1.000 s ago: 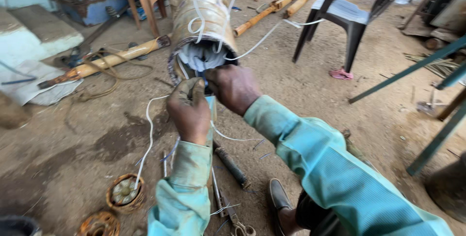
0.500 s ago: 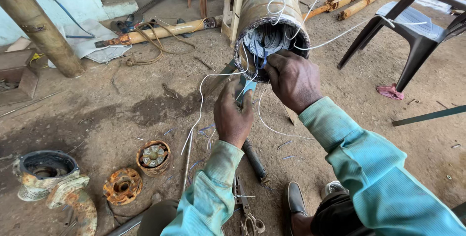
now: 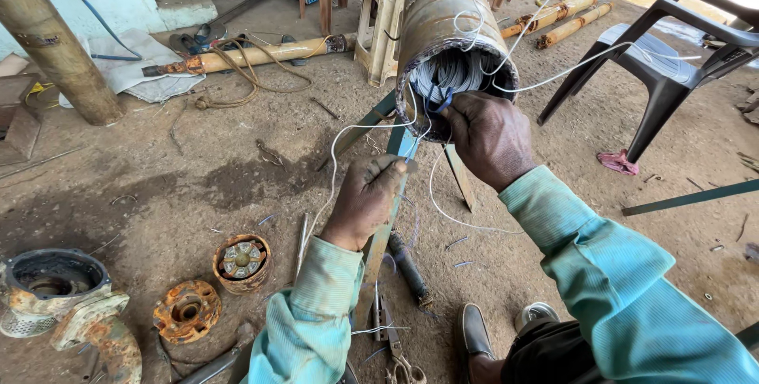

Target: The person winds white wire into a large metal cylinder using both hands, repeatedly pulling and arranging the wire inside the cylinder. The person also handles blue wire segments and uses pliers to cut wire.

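Wire (image 3: 336, 151), thin and springy, looks slippery: left hand (image 3: 368, 194) pinches it shut, right hand (image 3: 490, 139) grips windings (image 3: 455, 76) at the stator (image 3: 447, 20) mouth.

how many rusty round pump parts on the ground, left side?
3. A grey housing at the far left edge, an orange flange right of it, and a rust-rimmed round piece nearest the left hand. More may lie out of frame.

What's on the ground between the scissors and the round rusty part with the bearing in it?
In the head view, between the scissors and the rusty round part, lies mostly dirt floor, crossed by the left sleeve.
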